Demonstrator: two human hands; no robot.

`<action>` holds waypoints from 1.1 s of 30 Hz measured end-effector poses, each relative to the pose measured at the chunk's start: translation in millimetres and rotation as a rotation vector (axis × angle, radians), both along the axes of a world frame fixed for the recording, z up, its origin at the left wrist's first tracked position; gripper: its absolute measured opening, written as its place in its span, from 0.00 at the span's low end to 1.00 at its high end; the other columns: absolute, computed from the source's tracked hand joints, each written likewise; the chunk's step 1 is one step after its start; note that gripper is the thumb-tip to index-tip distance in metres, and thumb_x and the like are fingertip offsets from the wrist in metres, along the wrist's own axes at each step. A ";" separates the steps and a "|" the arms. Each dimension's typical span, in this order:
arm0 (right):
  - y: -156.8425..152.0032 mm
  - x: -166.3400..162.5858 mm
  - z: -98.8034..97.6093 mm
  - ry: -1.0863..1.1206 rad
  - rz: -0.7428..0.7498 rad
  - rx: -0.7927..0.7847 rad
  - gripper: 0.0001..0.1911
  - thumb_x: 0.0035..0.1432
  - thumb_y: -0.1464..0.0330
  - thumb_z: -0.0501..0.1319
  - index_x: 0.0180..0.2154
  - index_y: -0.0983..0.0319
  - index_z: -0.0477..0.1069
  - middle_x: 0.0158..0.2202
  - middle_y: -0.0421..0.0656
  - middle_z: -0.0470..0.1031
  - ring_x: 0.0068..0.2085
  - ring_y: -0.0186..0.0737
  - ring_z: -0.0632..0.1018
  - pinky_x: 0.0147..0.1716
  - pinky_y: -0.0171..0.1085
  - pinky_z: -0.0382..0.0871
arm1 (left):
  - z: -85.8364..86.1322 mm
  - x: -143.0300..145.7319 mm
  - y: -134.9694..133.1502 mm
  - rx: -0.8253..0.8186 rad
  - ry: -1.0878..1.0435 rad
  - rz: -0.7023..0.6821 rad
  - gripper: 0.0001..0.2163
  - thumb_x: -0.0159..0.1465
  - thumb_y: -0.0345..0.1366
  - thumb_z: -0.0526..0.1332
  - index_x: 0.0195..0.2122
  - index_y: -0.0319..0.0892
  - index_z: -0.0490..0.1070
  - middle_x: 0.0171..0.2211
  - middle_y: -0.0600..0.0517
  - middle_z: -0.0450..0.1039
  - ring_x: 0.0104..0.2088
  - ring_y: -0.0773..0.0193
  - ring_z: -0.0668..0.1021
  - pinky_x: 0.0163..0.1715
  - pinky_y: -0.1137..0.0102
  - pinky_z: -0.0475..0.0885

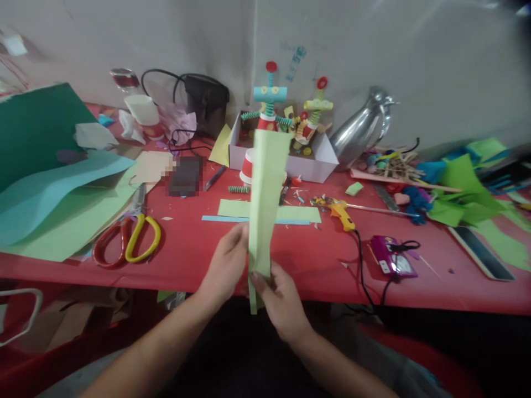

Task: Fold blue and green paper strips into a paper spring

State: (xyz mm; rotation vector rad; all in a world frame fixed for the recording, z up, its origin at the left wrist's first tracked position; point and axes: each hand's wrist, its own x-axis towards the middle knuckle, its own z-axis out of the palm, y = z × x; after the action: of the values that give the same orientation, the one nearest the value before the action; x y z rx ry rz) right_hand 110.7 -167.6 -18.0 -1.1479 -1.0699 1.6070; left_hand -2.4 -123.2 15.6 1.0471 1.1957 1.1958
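A long pale green paper strip [269,188], creased along its length, stands upright between my hands over the table's front edge. My left hand [229,257] grips its left side, the fingertips partly hidden behind the paper. Lower down, my right hand [284,301] pinches it with the thumb in front. Behind the strip, a flat green strip [298,213] and a thin blue strip [219,219] lie on the red table [182,243]. A small green paper spring [238,189] and a red-and-white paper cup [246,167] are partly covered by the upright paper.
Scissors [131,235] lie left, beside coloured paper sheets [62,221]. A white box [307,167] with cup figures [269,94] stands at the back, near a steel jug [360,124]. On the right are a yellow glue gun [343,214], a purple power socket [390,257] and a phone [481,251].
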 end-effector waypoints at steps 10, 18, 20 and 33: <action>1.0 -15.0 -3.8 0.067 -0.053 0.053 0.15 0.55 0.56 0.63 0.38 0.58 0.66 0.35 0.41 0.74 0.35 0.39 0.77 0.36 0.38 0.72 | 4.1 -14.9 15.8 -0.027 0.287 -0.210 0.12 0.63 0.44 0.55 0.30 0.41 0.68 0.23 0.56 0.62 0.23 0.69 0.64 0.23 0.74 0.60; 79.3 74.6 19.1 -0.253 -0.379 0.308 0.29 0.51 0.57 0.66 0.52 0.56 0.63 0.47 0.45 0.71 0.44 0.40 0.74 0.44 0.42 0.70 | 5.3 -63.9 46.9 0.063 0.698 -0.578 0.13 0.62 0.44 0.53 0.29 0.41 0.69 0.26 0.54 0.66 0.28 0.65 0.68 0.27 0.73 0.60; 95.0 85.8 19.9 -0.364 -0.206 0.280 0.23 0.48 0.58 0.68 0.46 0.58 0.71 0.41 0.43 0.75 0.42 0.42 0.75 0.44 0.42 0.69 | 6.2 -69.9 54.7 0.065 0.816 -0.648 0.12 0.62 0.43 0.53 0.29 0.41 0.69 0.27 0.53 0.67 0.29 0.65 0.68 0.29 0.72 0.60; 88.7 80.4 -14.7 -0.935 0.024 0.631 0.09 0.59 0.71 0.58 0.38 0.58 0.76 0.39 0.44 0.76 0.41 0.42 0.76 0.44 0.40 0.70 | -20.3 -56.3 31.3 0.640 1.381 -0.368 0.22 0.61 0.22 0.52 0.54 0.46 0.70 0.58 0.46 0.68 0.59 0.51 0.68 0.55 0.54 0.64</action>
State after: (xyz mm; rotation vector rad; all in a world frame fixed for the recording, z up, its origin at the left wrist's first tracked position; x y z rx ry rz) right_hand 191.1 -78.9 -32.7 -1.4306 -1.9924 0.5758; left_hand -58.7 -91.9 -4.7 2.6751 1.4738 0.4240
